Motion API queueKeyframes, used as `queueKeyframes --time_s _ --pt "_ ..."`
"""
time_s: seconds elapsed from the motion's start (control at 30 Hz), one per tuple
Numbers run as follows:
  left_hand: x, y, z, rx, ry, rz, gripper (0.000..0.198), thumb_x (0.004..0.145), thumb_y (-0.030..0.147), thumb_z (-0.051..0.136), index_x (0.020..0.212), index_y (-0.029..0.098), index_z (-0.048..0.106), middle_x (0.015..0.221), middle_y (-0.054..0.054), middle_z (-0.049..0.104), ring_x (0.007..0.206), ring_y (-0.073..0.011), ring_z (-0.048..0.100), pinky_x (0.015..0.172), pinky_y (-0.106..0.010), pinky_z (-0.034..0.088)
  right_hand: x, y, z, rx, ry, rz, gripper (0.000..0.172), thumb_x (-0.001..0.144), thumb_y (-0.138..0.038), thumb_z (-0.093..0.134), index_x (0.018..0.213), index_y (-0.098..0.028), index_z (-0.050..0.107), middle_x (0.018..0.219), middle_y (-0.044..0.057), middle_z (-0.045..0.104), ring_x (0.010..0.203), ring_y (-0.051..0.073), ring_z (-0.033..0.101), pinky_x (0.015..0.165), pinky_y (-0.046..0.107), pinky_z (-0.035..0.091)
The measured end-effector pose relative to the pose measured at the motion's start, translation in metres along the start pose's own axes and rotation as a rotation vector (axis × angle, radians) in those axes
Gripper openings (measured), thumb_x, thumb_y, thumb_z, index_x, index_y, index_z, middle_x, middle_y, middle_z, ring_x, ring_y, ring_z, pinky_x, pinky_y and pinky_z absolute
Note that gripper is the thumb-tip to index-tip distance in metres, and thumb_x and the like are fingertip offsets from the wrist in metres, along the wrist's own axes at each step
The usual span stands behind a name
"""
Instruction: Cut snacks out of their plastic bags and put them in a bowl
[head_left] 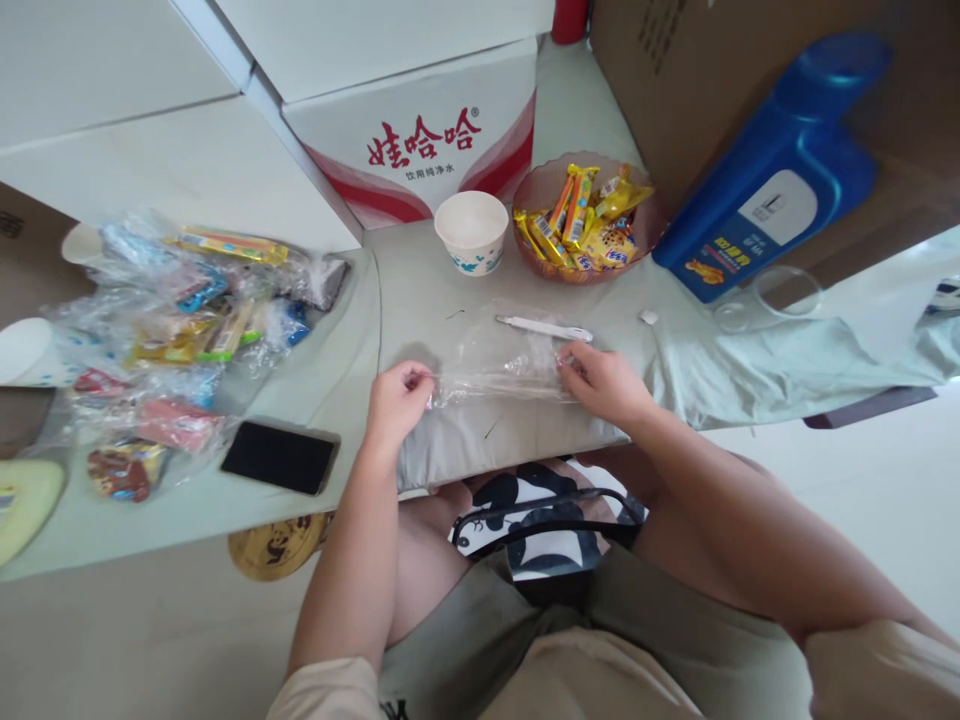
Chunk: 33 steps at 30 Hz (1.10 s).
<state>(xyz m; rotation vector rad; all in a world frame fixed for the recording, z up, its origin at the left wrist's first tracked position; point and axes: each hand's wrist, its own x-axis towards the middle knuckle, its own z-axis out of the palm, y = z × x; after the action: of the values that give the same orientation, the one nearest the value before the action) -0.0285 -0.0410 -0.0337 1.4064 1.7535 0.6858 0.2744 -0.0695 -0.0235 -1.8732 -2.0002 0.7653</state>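
A clear plastic bag (pixel 499 385) lies stretched flat between my two hands on the cloth-covered table. My left hand (pixel 399 400) pinches its left end, thumb against curled fingers. At the other end my right hand (pixel 604 382) grips the bag's right edge between thumb and fingers. Just beyond the bag rests a white utility knife (pixel 544 327), close to my right fingertips. Farther back stand a white paper cup (pixel 472 235) with a blue pattern and a pinkish clear bowl (pixel 529 250) full of yellow-wrapped snacks (pixel 577 215).
Bagged snacks (pixel 217 310) are heaped at the left, beside a black phone (pixel 281 457). A tall blue bottle (pixel 772 170) and a clear plastic cup (pixel 787 295) stand right. White boxes (pixel 442 150) and a brown carton (pixel 697 80) border the back. A panda-print bag (pixel 525 520) sits below the table edge.
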Motion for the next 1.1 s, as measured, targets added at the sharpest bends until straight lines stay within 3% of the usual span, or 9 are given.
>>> queueKeyframes --time_s 0.17,0.33,0.47,0.57,0.77,0.97,1.1 --pt "0.005 -0.002 0.000 0.170 -0.008 0.048 0.013 0.074 0.026 0.060 0.081 0.019 0.070 0.068 -0.001 0.068 0.063 -0.0166 0.061 0.064 -0.028 0.045 0.003 0.004 -0.001 -0.078 0.099 0.074 0.034 0.093 -0.031 0.049 0.121 -0.020 0.064 0.086 0.008 0.078 0.075 0.028 0.070 0.066 0.033 0.044" --pt "0.005 -0.003 0.001 0.232 -0.031 0.100 0.015 0.076 0.028 0.064 0.087 0.020 0.070 0.080 -0.004 0.074 0.073 -0.0183 0.065 0.075 -0.031 0.048 0.001 0.000 -0.004 -0.176 0.060 0.158 0.038 0.095 -0.030 0.051 0.131 -0.022 0.060 0.102 0.009 0.079 0.081 0.027 0.070 0.065 0.033 0.042" --pt "0.002 0.002 0.002 0.259 -0.017 0.131 0.017 0.079 0.031 0.066 0.092 0.021 0.069 0.085 -0.002 0.073 0.067 -0.0161 0.062 0.074 -0.031 0.048 -0.001 0.000 -0.002 -0.221 0.042 0.145 0.043 0.094 -0.034 0.052 0.135 -0.023 0.057 0.117 0.011 0.074 0.089 0.029 0.069 0.066 0.034 0.044" --pt "0.000 0.006 0.003 0.278 -0.006 0.173 0.016 0.081 0.030 0.065 0.094 0.021 0.070 0.087 -0.002 0.072 0.066 -0.0155 0.059 0.072 -0.031 0.048 -0.001 0.004 0.003 -0.223 0.099 0.052 0.043 0.091 -0.031 0.054 0.131 -0.020 0.060 0.119 0.014 0.069 0.100 0.032 0.066 0.077 0.038 0.049" --pt "-0.001 0.007 0.008 0.283 -0.084 0.327 0.014 0.083 0.025 0.066 0.095 0.022 0.071 0.098 -0.006 0.073 0.089 -0.0211 0.067 0.084 -0.034 0.053 0.000 0.011 0.011 -0.269 0.205 -0.014 0.046 0.087 -0.033 0.058 0.129 -0.016 0.062 0.132 0.020 0.062 0.118 0.039 0.057 0.096 0.050 0.048" --pt "0.000 0.002 0.010 0.255 -0.129 0.361 0.010 0.084 0.022 0.064 0.091 0.022 0.071 0.093 -0.005 0.074 0.089 -0.0205 0.068 0.085 -0.034 0.055 0.002 0.011 0.009 -0.285 0.190 -0.021 0.046 0.087 -0.033 0.057 0.128 -0.013 0.064 0.122 0.021 0.069 0.114 0.040 0.059 0.094 0.049 0.047" --pt "0.002 0.001 0.010 0.224 -0.132 0.322 0.009 0.083 0.022 0.064 0.091 0.021 0.070 0.090 -0.005 0.073 0.085 -0.0195 0.068 0.083 -0.033 0.054 0.002 0.008 0.006 -0.171 0.179 -0.012 0.044 0.087 -0.031 0.054 0.128 -0.016 0.062 0.099 0.013 0.074 0.093 0.033 0.066 0.076 0.039 0.046"
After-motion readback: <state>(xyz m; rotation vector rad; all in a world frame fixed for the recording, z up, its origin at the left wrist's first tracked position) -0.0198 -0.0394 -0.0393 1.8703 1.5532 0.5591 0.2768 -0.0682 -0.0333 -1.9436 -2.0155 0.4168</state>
